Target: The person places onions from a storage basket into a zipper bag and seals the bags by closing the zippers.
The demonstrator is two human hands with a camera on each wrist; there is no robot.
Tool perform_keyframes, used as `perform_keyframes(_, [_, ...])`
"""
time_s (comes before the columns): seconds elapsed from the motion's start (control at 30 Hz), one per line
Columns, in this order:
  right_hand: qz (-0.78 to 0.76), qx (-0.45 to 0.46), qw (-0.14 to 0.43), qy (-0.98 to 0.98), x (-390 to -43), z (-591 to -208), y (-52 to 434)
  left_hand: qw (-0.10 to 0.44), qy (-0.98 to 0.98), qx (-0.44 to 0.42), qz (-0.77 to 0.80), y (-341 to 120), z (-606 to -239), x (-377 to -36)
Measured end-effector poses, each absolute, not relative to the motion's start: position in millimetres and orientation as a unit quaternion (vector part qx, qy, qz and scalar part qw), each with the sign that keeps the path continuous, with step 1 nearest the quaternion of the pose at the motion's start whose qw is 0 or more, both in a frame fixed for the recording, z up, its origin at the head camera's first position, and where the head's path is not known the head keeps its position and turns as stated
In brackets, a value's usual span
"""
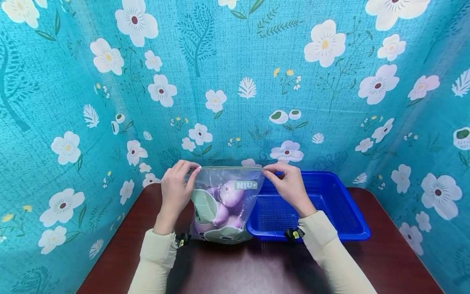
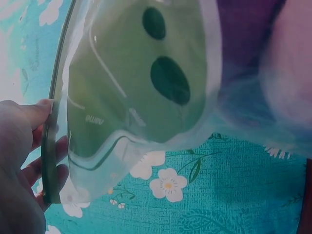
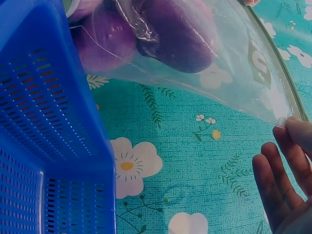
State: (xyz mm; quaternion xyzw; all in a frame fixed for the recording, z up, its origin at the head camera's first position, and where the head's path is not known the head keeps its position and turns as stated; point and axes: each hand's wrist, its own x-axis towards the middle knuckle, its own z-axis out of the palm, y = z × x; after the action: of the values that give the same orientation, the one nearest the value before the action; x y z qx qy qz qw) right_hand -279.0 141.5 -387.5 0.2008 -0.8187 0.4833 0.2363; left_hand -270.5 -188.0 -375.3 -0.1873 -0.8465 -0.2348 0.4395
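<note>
I have the zip bag of purple onions upright at centre frame, left hand and right hand each pinching a top corner; sealing seems in hand, so next I should press along the strip.

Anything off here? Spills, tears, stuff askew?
Nothing stands out. The zip bag stands upright on the table, the left hand and right hand each pinching a top corner. The purple onions are all inside it. The blue basket sits flat beside it.
</note>
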Motion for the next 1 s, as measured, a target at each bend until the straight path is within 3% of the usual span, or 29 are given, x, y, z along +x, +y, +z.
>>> perform_keyframes(1.0, [0.472, 0.186, 0.241, -0.827, -282, -393, 151, 0.441, -0.843, -0.157, -0.263, -211, -376, -270])
